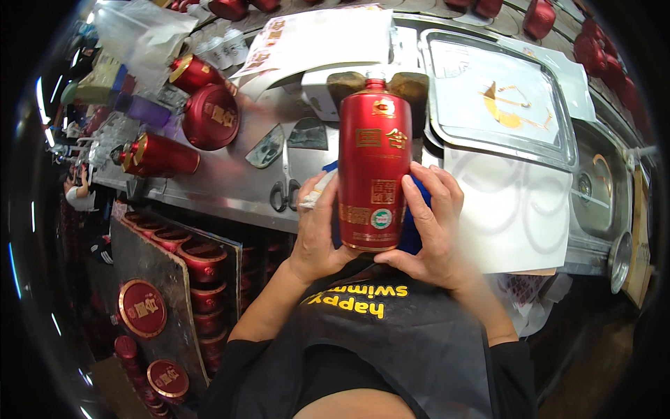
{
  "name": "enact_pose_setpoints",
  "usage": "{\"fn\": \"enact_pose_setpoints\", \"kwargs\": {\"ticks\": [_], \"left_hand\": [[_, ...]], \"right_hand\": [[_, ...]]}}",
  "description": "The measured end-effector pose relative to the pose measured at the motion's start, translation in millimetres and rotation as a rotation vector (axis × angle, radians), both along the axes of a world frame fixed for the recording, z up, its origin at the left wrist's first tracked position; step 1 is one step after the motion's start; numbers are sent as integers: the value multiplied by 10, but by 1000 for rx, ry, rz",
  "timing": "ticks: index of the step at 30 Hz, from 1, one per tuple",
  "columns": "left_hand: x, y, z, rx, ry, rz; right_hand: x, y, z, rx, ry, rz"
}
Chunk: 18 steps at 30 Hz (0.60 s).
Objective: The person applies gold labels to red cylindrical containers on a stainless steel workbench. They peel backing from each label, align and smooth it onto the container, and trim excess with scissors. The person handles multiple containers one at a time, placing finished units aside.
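Note:
A tall red bottle (375,164) with gold lettering and a small green-and-white round mark lies in front of me, its neck pointing away. My left hand (317,227) grips its left side near the base, with a white wrap on one finger. On the opposite side my right hand (433,227) presses fingers and thumb against the lower part. The bottle's neck rests between two dark brown rounded blocks (410,87). Something blue (413,234) shows beneath and beside the bottle. Just left of my left hand lie scissors (283,192) with dark handles.
Red bottles (159,153) and a round red piece (211,116) stand at the left. A metal tray (499,98) holds a sheet with gold cut-outs. White paper (506,209) lies at the right, beside a sink (593,185). A board (157,279) and stacked red pieces (209,297) are lower left.

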<state>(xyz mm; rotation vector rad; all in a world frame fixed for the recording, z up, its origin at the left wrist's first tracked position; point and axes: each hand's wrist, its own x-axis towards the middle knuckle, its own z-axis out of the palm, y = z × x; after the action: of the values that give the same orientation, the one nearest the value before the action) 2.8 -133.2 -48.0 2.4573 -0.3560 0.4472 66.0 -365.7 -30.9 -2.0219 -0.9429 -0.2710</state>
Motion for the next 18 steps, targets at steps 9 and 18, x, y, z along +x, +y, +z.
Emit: {"fn": "enact_pose_setpoints", "kwargs": {"ticks": [9,18], "left_hand": [[-15,12,-117,-157,88,-14],[15,67,-66,-135,19,-78]], "right_hand": [[1246,-992,82,-432,-147,-545],[2314,-660,-80,-924,86,-743]]}}
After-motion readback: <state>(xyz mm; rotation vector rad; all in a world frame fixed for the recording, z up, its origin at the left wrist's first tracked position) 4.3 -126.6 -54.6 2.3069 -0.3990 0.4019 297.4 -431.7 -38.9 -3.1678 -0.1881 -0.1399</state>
